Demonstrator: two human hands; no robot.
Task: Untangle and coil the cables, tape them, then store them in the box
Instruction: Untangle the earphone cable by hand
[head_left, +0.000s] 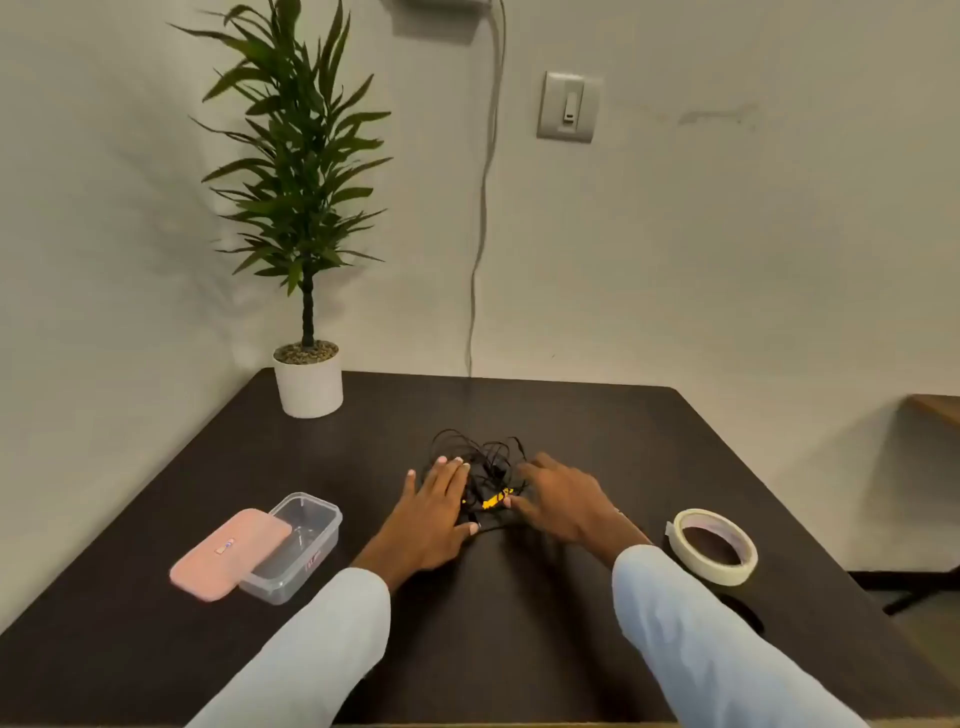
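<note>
Both hands on cables (480, 467) (tangled, directionless)

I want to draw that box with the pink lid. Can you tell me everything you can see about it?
The box is a small rectangular tub that looks like clear plastic, with rounded corners. It seems empty. Its pink lid is off the opening, lying tilted across the near left rim, so most of the inside shows. It sits on the dark table, left of the left hand. Neither hand touches it.
</note>
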